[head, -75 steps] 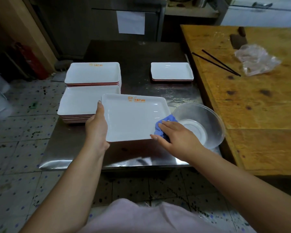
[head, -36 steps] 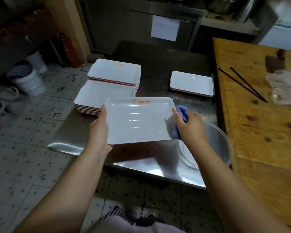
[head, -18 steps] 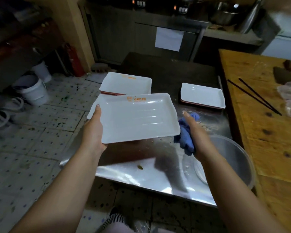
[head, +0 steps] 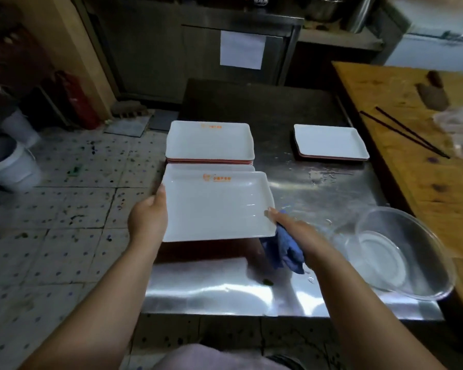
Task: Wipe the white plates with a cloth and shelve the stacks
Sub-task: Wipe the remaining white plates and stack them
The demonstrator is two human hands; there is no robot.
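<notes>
Head view: left hand (head: pixel 148 218) grips white plate (head: pixel 217 206) by its left edge; right hand (head: pixel 297 233) clutches blue cloth (head: pixel 285 251) at plate's right edge.

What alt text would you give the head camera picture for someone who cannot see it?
A person's left hand and right hand, which grips a blue cloth, hold a white plate above a steel table. Two plate stacks sit behind, a clear bowl to the right.
</notes>
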